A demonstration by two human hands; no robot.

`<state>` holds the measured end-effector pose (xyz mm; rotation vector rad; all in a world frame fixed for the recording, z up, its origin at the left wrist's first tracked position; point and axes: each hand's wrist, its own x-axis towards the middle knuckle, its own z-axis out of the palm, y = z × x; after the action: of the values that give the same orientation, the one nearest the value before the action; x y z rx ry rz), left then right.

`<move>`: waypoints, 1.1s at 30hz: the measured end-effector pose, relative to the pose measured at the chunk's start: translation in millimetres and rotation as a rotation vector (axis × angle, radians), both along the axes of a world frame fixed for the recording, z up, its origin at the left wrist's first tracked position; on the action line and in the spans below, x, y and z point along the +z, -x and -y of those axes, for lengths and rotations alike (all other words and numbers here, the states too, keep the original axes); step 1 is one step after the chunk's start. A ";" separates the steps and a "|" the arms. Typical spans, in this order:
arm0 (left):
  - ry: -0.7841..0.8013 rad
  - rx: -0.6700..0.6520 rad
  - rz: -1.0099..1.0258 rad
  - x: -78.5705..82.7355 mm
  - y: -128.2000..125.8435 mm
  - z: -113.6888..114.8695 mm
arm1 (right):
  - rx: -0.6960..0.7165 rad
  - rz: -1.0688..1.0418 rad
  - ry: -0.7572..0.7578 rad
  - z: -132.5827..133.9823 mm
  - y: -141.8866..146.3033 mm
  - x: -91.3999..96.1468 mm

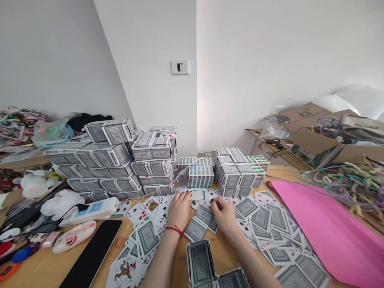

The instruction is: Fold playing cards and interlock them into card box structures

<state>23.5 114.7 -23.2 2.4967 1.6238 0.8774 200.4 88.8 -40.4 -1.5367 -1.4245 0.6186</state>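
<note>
My left hand [181, 206], a red string at its wrist, bends its fingers around the near edge of a white playing card [197, 195] at the back of the loose cards. To its right, my right hand [222, 213] has its thumb and forefinger drawn together; what lies between them is too small to make out. Face-down grey-backed cards [195, 229] lie between the wrists. Closest to me, between my forearms, stands an open-topped box shape [200, 262] built of cards, joined to a second one [233, 279].
Stacked card-built blocks [102, 158] rise at back left, more blocks [237, 172] at back right, with green-and-white card packs [201, 176] between. Loose cards [270, 224] spread right beside a pink sheet [330, 224]. A black phone [93, 254] and power strip [93, 211] lie left.
</note>
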 end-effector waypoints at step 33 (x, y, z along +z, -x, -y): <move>-0.042 0.124 0.044 -12.2 -2.9 -1.1 | -0.137 -0.420 -0.036 2.0 3.6 5.2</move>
<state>26.4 115.8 -35.4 2.4066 1.7798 0.9822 196.9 86.8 -35.2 -1.3643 -1.0001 0.7747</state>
